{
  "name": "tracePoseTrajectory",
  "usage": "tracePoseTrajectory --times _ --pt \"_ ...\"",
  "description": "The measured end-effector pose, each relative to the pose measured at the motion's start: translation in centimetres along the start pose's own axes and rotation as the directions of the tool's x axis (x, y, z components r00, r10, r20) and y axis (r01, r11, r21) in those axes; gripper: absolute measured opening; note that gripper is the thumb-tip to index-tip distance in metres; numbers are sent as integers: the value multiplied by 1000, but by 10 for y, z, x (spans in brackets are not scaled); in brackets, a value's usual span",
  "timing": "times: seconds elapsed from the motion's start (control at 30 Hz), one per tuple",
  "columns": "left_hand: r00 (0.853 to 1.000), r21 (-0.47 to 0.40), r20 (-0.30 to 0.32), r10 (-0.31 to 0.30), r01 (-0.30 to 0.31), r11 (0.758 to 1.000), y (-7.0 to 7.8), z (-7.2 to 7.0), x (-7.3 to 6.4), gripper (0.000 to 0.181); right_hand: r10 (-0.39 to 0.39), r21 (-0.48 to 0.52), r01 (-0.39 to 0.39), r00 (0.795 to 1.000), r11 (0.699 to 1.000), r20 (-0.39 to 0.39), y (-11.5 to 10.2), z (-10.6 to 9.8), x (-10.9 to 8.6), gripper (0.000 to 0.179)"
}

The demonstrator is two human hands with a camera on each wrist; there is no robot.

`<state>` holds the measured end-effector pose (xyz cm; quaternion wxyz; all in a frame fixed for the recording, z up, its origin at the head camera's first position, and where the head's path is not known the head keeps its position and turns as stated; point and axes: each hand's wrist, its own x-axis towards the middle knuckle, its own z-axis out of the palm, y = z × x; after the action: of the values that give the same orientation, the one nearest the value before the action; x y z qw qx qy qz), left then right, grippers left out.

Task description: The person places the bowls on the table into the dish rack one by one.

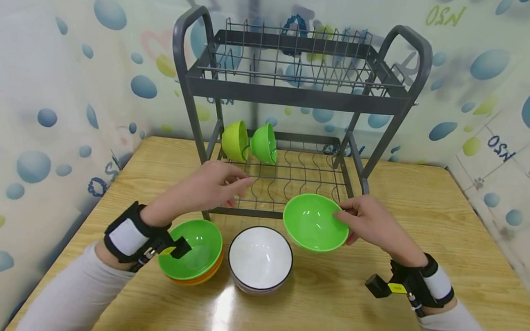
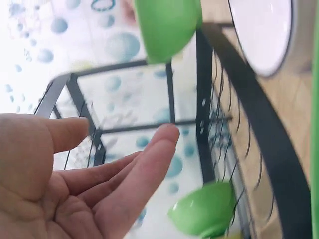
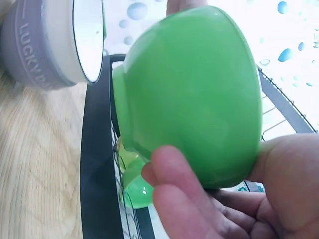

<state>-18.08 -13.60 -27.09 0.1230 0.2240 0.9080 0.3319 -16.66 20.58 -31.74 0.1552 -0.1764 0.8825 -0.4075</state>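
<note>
My right hand (image 1: 371, 223) grips a light green bowl (image 1: 312, 223) by its right rim, thumb inside; the bowl is tilted with its inside facing the head camera. In the right wrist view the fingers lie along the green bowl's outer wall (image 3: 192, 94). My left hand (image 1: 206, 186) holds nothing and hovers before the rack's lower tier, thumb and fingers apart in the left wrist view. On that tier a yellow-green bowl (image 1: 234, 141) and a green bowl (image 1: 264, 143) stand on edge side by side at the left.
A dark grey two-tier dish rack (image 1: 296, 95) stands at the back of the wooden table (image 1: 409, 194). In front of it sit a stack of bowls with a green one (image 1: 202, 250) on top and a stack of white, black-rimmed bowls (image 1: 261, 259). A patterned curtain hangs behind.
</note>
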Motion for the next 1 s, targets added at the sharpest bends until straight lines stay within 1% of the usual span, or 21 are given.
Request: tracePoseTrajectory --times 0.07,0.13,0.17,0.27,0.33,0.43,0.57,0.7,0.83,0.93,1.0 --pt "997 -67 78 -4 9 998 7 8 7 39 3 9 -3 1000 1000 -10 -3 3 2 30" --pt "990 -103 139 -15 30 994 14 14 13 43 6 23 -6 1000 1000 -15 -4 5 4 31" --pt "987 -107 159 -15 33 994 16 16 16 45 7 26 -7 1000 1000 -18 -5 7 5 31" --pt "980 -117 199 -29 53 992 20 24 24 48 13 35 -12 1000 999 -24 -7 10 7 32" --pt "975 -137 217 -41 72 988 20 29 28 48 14 39 -13 1000 999 -26 -8 12 8 32" --pt "966 -191 251 -65 115 975 18 37 32 50 12 46 -11 999 999 -30 -10 15 10 32" --pt "952 -252 298 -65 144 957 17 46 36 52 0 60 2 999 998 -37 -14 18 12 31" --pt "944 -265 326 -49 141 954 18 50 37 49 -23 76 26 999 997 -40 -17 20 13 32" --pt "940 -283 341 -24 127 951 20 52 37 42 -33 80 37 998 996 -50 -18 22 14 31" --pt "941 -311 338 -10 122 942 19 52 37 39 -47 80 51 997 996 -55 -19 23 15 30" --pt "944 -323 329 -10 122 938 17 52 37 40 -53 87 57 997 995 -53 -19 23 16 31"
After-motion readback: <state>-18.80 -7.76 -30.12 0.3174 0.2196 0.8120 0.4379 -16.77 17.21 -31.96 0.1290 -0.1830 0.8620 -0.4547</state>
